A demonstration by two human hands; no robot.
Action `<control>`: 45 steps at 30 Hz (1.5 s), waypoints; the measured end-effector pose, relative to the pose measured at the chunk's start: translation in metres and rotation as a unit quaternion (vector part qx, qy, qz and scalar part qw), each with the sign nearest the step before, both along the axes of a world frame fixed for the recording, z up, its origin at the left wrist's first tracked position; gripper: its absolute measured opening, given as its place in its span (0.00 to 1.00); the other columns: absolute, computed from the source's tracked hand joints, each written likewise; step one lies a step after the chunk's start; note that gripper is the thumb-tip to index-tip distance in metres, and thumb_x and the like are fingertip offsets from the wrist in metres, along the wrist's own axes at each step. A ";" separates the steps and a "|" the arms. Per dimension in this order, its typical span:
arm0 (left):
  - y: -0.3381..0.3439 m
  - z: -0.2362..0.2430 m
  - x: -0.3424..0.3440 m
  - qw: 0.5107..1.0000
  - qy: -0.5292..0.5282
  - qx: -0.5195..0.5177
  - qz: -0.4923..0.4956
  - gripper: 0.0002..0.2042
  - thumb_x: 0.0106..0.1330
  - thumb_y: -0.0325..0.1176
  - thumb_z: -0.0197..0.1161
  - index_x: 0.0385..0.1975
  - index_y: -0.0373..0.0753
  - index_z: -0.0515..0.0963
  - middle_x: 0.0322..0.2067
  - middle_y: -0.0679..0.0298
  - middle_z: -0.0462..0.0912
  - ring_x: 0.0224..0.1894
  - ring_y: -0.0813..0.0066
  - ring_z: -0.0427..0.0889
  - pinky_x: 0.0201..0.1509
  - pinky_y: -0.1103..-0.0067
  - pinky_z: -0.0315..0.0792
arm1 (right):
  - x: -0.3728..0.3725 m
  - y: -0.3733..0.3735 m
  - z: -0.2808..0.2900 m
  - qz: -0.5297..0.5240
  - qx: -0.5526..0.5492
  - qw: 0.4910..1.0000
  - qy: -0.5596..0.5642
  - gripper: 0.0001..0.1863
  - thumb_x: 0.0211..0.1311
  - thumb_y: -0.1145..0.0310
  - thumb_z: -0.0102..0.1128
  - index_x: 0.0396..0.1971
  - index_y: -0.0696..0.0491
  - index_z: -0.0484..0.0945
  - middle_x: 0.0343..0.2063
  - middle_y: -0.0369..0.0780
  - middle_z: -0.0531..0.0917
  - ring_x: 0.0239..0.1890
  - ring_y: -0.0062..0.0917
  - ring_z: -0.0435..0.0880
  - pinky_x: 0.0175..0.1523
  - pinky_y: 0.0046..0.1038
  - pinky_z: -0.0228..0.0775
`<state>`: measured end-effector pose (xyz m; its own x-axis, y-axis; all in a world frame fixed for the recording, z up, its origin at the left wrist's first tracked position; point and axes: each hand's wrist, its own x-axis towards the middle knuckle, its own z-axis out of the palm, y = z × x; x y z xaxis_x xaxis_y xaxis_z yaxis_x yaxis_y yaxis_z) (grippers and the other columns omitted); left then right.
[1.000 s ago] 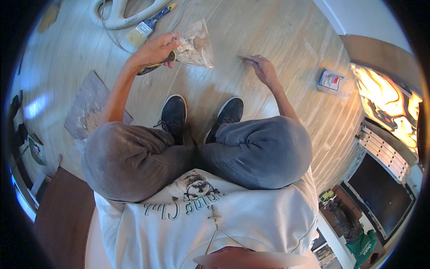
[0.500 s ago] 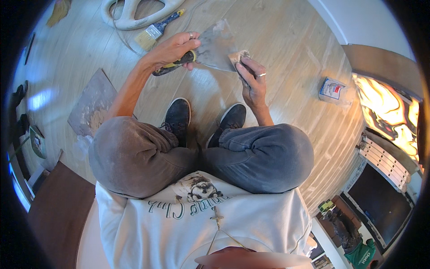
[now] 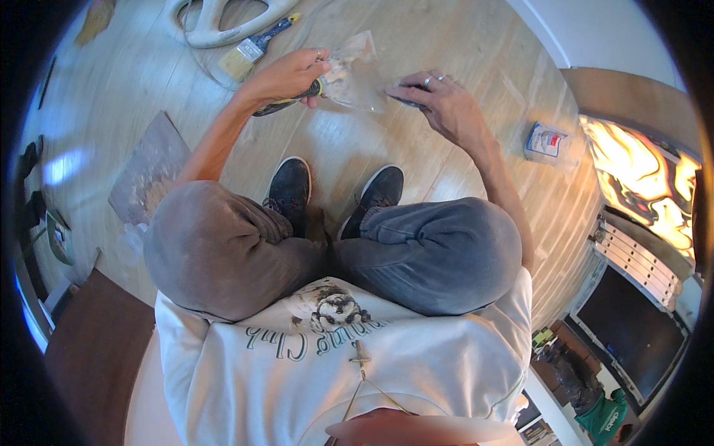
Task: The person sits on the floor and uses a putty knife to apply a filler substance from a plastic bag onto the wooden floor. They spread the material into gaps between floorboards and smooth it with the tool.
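My left hand (image 3: 291, 76) is closed round the black and yellow handle of a wide putty knife (image 3: 358, 68). Its broad metal blade points to the right, smeared with pale and grey residue. Just off the blade's right edge, my right hand (image 3: 454, 110) pinches a small dark, flat piece (image 3: 407, 95), which looks like a sanding pad. A narrow gap separates it from the blade. Most of the pad is hidden by my fingers. Both hands are held out over the floor, beyond my shoes.
A paintbrush (image 3: 249, 53) lies left of the blade, beside a white curved frame (image 3: 223, 30) and a cord. A smeared grey board (image 3: 145, 167) is on the floor at left. To the right stand a labelled plastic bag (image 3: 547, 141), a glowing flame-patterned panel (image 3: 639, 175) and a folded ladder (image 3: 636, 264).
My right hand has drawn back from the blade's edge to the right and turned over, so the pad's tan face no longer shows. The blade has tilted slightly and catches different light.
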<state>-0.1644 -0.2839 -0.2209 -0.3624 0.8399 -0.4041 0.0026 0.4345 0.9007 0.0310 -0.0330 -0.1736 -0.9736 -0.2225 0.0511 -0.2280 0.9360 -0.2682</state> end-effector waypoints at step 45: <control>-0.007 -0.017 -0.010 0.998 0.048 -0.039 0.008 0.27 0.78 0.42 0.51 0.65 0.23 0.63 0.34 0.58 0.82 0.23 0.78 0.83 0.26 0.80 0.74 | 0.025 0.137 -0.221 -0.289 -0.017 0.957 0.017 0.21 0.63 0.74 0.55 0.55 0.42 0.81 0.43 0.47 0.83 0.47 0.46 0.82 0.50 0.42 0.76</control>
